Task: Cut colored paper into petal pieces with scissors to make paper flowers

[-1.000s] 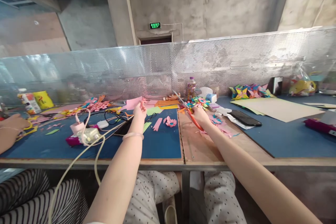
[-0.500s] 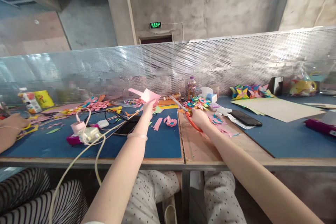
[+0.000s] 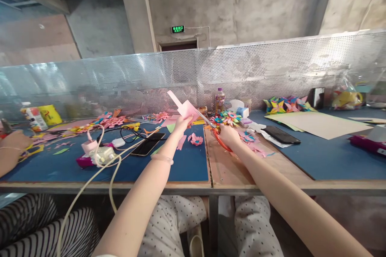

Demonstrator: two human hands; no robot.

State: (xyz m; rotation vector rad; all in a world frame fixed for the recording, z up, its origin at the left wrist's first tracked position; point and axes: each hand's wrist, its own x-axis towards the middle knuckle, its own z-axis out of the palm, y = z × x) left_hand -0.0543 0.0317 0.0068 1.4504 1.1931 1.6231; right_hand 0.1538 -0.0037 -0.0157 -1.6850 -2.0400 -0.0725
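Above the blue table mat, my left hand (image 3: pixel 182 123) is closed on a piece of pink paper (image 3: pixel 187 109), from which one narrow strip sticks out to the upper left. My right hand (image 3: pixel 229 136) grips a pair of orange-handled scissors (image 3: pixel 217 138), blades pointing up and left at the right edge of the paper. Whether the blades have paper between them I cannot tell. Below my left hand lie a pink paper strip (image 3: pixel 181 143) and a curled pink paper flower (image 3: pixel 196 139). Colourful paper flowers (image 3: pixel 230 118) lie just behind my right hand.
Left are a power strip with chargers (image 3: pixel 102 155), cables and a phone (image 3: pixel 148 144). A co-worker's hand (image 3: pixel 13 148) is at far left. A drink bottle (image 3: pixel 220 101) stands behind the scissors. To the right are a black phone (image 3: pixel 282 134) and pale paper sheets (image 3: pixel 319 124).
My left hand has moved right, bringing the pink paper up to the scissors' blades and turning its strip more upright. The phone on the left is now less covered. My right hand has barely moved.
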